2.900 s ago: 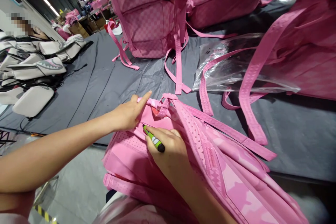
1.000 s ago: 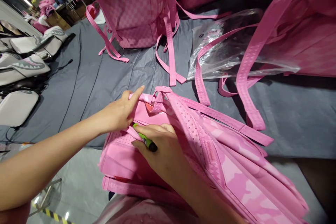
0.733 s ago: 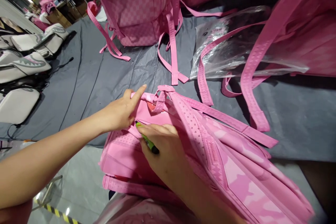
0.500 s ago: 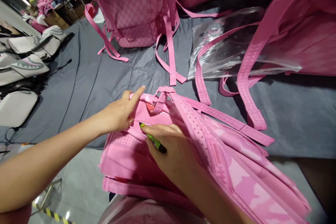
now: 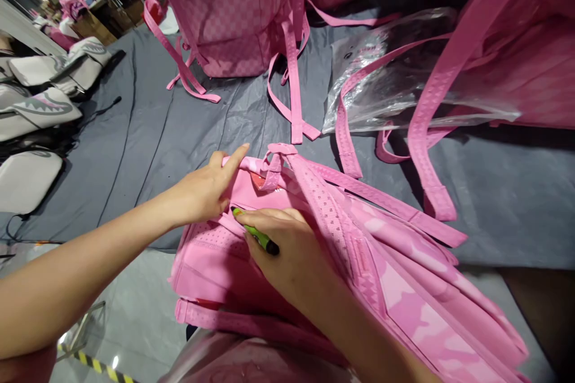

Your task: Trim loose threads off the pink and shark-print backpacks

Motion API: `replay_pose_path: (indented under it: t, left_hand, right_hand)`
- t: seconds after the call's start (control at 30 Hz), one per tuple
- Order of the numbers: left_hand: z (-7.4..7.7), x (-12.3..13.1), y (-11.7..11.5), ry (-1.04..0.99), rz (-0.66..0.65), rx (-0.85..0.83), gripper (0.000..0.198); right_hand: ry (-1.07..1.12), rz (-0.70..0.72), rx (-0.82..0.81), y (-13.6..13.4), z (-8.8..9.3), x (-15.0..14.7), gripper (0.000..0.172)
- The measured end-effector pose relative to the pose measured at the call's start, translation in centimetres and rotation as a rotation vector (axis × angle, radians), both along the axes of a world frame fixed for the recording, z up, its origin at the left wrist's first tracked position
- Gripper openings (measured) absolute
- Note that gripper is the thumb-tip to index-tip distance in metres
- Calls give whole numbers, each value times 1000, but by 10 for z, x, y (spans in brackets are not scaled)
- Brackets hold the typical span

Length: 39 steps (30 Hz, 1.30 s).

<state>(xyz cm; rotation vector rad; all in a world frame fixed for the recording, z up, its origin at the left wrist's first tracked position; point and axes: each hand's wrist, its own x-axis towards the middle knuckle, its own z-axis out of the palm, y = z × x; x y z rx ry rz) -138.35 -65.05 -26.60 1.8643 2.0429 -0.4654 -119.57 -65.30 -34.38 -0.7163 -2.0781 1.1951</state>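
Note:
A pink camouflage backpack (image 5: 211, 278) lies tilted at the table's front edge, its padded back panel and straps toward me. My left hand (image 5: 209, 185) grips the bag's upper left edge, index finger stretched along the rim and the other fingers partly hidden. In my right hand (image 5: 287, 245) is a slim, pen-like green tool (image 5: 258, 236) with black ends. Its tip touches or nearly touches the panel just beside my left fingers. The tool's exact kind is unclear. A dotted shoulder strap (image 5: 321, 206) runs down past my right wrist.
A pink checkered backpack (image 5: 233, 18) stands across the grey-covered table (image 5: 153, 125). More pink bags and long straps (image 5: 431, 114) lie at the right over a clear plastic bag (image 5: 381, 72). Pale bags with shark-mouth prints (image 5: 38, 111) lie at the left.
My right hand has moved slightly left with the green tool, bringing its tip closer to my left fingers. My left hand keeps its hold on the backpack.

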Motion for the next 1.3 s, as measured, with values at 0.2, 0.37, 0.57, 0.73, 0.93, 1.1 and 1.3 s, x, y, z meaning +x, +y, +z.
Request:
replay_pose_path:
  t: [0.2,0.37,0.57,0.73,0.93,1.1,1.3]
  left_hand:
    - [1,2,1,22,22,-32,101]
    - [-1,1,0,18,1,-15,104]
    - [-2,0,-1,17,-8,11,103]
    - [2,1,-2,13,-12,-11,103]
    - [1,0,-3,1,-20,11,99]
    - [-1,-2,-3,-12,-26,14,101]
    - [-1,-2,-4,-28,-27,24,100]
  right_hand:
    - [22,-10,18,-1,-1,-1,26]
    - [8,-47,14,-1,-2,-2,29]
    - [14,-11,17,0,-1,3,31]
    - [59,24,-35,2,2,17,38]
    - [87,102,-59,7,6,6,39]
    - [-8,5,36,3,6,2,36]
    - [26,31,47,2,7,3,33]
